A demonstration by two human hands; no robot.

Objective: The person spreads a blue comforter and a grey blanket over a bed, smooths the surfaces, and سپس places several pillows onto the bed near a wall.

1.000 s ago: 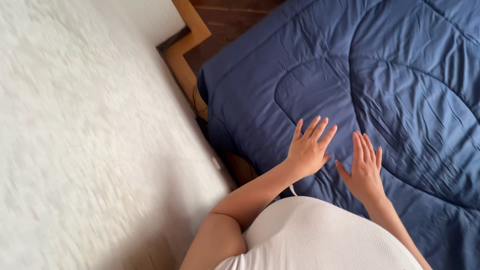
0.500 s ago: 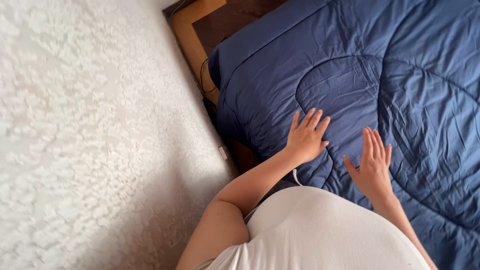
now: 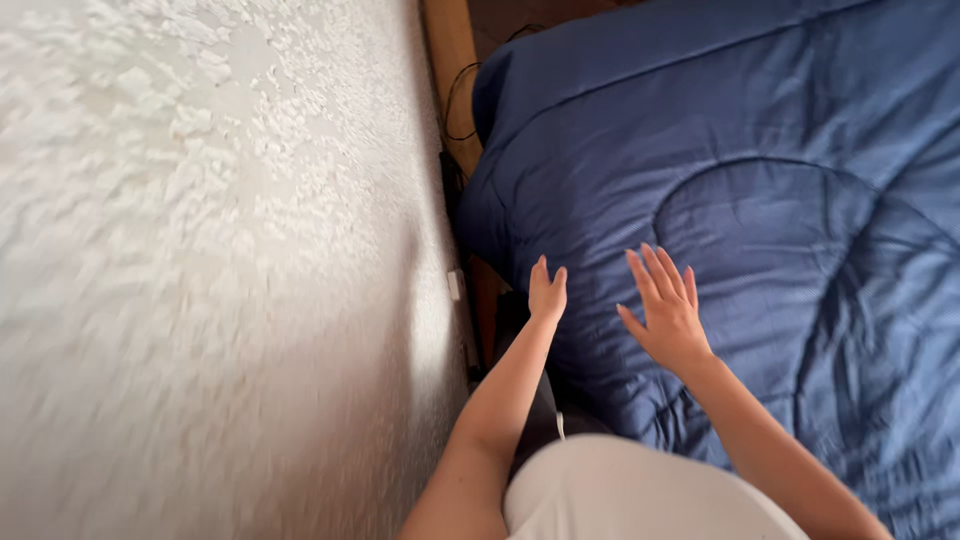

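Note:
A quilted blue comforter (image 3: 760,170) covers the bed and fills the right side of the head view. My left hand (image 3: 547,292) is edge-on at the comforter's left side, fingers straight, close to the gap by the wall. My right hand (image 3: 664,306) lies flat on the comforter with fingers spread, a short way right of the left hand. Neither hand holds anything. My white top (image 3: 640,495) shows at the bottom.
A rough white textured wall (image 3: 200,260) takes up the left half. A wooden bed frame (image 3: 452,70) runs along the wall with a dark cable (image 3: 455,110) beside it. A small white object (image 3: 455,285) sits on the wall near the gap.
Both hands have slid left across the comforter toward the wall. My left hand has turned from flat to edge-on at the comforter's side. The view has swung left.

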